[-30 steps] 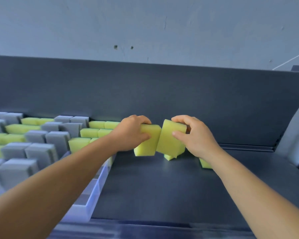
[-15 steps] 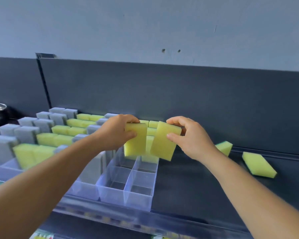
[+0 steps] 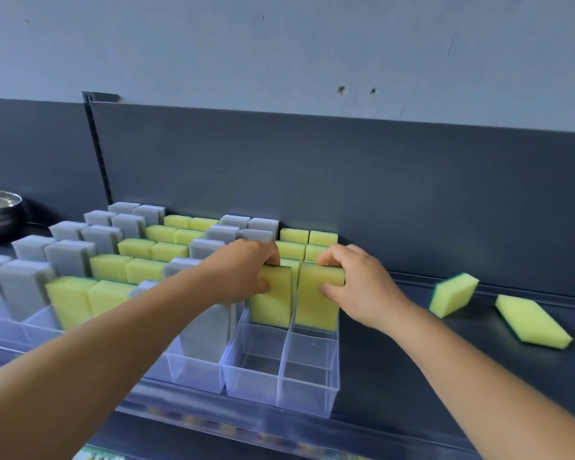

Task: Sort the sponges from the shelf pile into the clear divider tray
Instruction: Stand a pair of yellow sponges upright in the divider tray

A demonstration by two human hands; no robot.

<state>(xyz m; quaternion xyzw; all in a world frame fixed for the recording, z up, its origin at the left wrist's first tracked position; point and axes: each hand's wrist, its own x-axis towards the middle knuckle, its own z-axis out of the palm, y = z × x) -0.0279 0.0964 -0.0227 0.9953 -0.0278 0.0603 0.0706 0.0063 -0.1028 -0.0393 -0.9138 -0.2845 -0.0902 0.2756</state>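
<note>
Left grip (image 3: 246, 272), forearm reaching in from the lower left, pinches an upright yellow sponge (image 3: 273, 302) by its top edge, thumb on the near face, fingers curled over the top. That sponge stands in the clear divider tray (image 3: 309, 390), in a compartment one row behind the tray's front right cells. Right grip (image 3: 356, 287), arm from the lower right, clasps a second yellow sponge (image 3: 316, 303) in the compartment just right of it. Right of the tray, two loose sponges (image 3: 453, 293) lie on the shelf (image 3: 412, 376).
</note>
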